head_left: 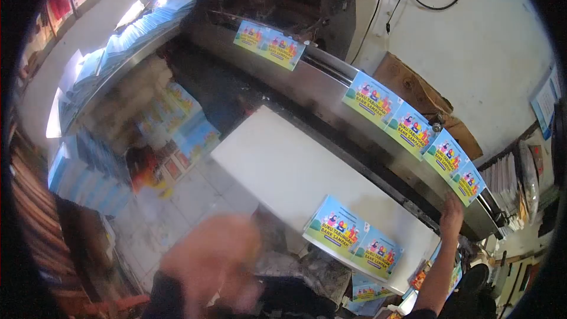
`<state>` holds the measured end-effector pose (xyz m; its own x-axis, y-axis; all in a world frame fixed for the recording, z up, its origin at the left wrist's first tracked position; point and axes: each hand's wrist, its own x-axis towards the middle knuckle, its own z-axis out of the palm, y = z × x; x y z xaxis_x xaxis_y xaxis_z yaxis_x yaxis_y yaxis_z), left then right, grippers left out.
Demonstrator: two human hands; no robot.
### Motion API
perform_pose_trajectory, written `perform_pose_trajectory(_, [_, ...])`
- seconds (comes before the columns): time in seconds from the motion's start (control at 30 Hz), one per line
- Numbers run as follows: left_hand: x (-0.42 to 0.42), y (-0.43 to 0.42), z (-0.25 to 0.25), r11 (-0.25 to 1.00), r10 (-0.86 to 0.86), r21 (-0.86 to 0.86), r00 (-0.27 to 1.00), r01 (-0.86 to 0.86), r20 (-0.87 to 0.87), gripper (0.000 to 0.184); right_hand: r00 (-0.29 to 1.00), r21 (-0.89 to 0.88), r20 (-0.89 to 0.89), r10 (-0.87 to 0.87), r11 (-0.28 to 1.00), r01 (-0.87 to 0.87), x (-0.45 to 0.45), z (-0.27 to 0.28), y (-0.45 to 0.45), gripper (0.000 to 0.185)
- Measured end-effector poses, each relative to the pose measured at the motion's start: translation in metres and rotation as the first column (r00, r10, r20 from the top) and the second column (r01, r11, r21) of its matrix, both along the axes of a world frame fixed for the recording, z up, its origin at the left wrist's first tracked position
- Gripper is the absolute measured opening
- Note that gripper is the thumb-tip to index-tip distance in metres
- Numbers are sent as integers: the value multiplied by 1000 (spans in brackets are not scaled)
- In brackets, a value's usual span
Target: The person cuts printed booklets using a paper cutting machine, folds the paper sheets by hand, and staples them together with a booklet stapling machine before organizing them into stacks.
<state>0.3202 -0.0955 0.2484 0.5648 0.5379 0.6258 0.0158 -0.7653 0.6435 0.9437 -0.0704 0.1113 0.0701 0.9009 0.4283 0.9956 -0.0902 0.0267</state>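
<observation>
My right hand point(451, 217) reaches up to the machine's metal rail, its fingers stretched out at the lower edge of a printed cover sheet point(453, 164). That sheet is blue and yellow-green and reads "BUKU TABUNGAN BANK SAMPAH" twice. Another matching sheet point(387, 113) hangs on the rail beside it, slightly overlapped. Further left hangs a third sheet point(269, 45), apart from these. My left hand point(218, 260) is low in front of me, smeared by motion, so its fingers do not show. A stack of the same sheets point(352, 239) lies on the white table point(283, 153).
The long metal rail point(325, 91) runs diagonally behind the table. Many booklets stand in a row on a shelf point(130, 77) at upper left, with a tall stack point(88, 171) below. Sheets lie on the tiled floor point(207, 192). Cardboard point(407, 80) leans against the wall.
</observation>
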Motion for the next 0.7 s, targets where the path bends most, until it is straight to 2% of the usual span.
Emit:
perform_pose_trajectory(0.03, [14, 20, -10, 990, 96, -100, 993, -102, -63, 33, 1000, 1, 3, 23, 1000, -23, -15, -16, -7, 49])
perform_pose_trajectory(0.07, [28, 41, -20, 960, 177, -193, 975, -201, -134, 40, 951, -105, -308, -26, 994, -7, -54, -19, -16, 38])
perform_pose_trajectory(0.1, [40, 77, -54, 982, 119, -144, 992, -125, -46, 48, 937, -232, -347, 30, 966, -117, -91, -20, -27, 45])
perform_pose_trajectory(0.13, [55, 100, -87, 965, 238, -70, 953, -255, -190, 53, 901, -308, -430, 58, 929, -206, -139, -18, -39, 49])
perform_pose_trajectory(0.17, [67, 119, -115, 929, 358, 24, 877, -370, -319, 59, 915, -380, -386, 120, 883, -276, -183, -9, -50, 54])
perform_pose_trajectory(0.2, [72, 131, -144, 925, 367, 28, 872, -379, -323, 59, 919, -450, -347, 185, 827, -336, -213, -5, -58, 61])
perform_pose_trajectory(0.27, [79, 141, -187, 812, 576, 227, 681, -537, -452, 62, 937, -530, -180, 299, 773, -349, -229, -34, -84, 77])
perform_pose_trajectory(0.3, [80, 141, -192, 811, 557, 182, 639, -556, -530, 62, 934, -526, -182, 306, 773, -355, -229, -40, -91, 77])
perform_pose_trajectory(0.37, [77, 141, -205, 793, 588, 211, 629, -571, -509, 61, 934, -539, -234, 269, 764, -355, -227, -42, -103, 89])
perform_pose_trajectory(0.4, [75, 141, -209, 781, 611, 246, 624, -574, -487, 60, 935, -542, -236, 266, 762, -354, -233, -33, -106, 89])
perform_pose_trajectory(0.47, [76, 141, -206, 781, 613, 241, 634, -576, -472, 60, 958, -571, -140, 250, 770, -284, -248, -12, -106, 91])
perform_pose_trajectory(0.6, [74, 141, -206, 777, 620, 240, 641, -582, -453, 58, 968, -577, -166, 189, 777, -251, -254, -15, -104, 88])
perform_pose_trajectory(0.7, [73, 140, -204, 773, 625, 247, 638, -584, -450, 57, 945, -568, -175, 276, 756, -326, -242, -12, -98, 82])
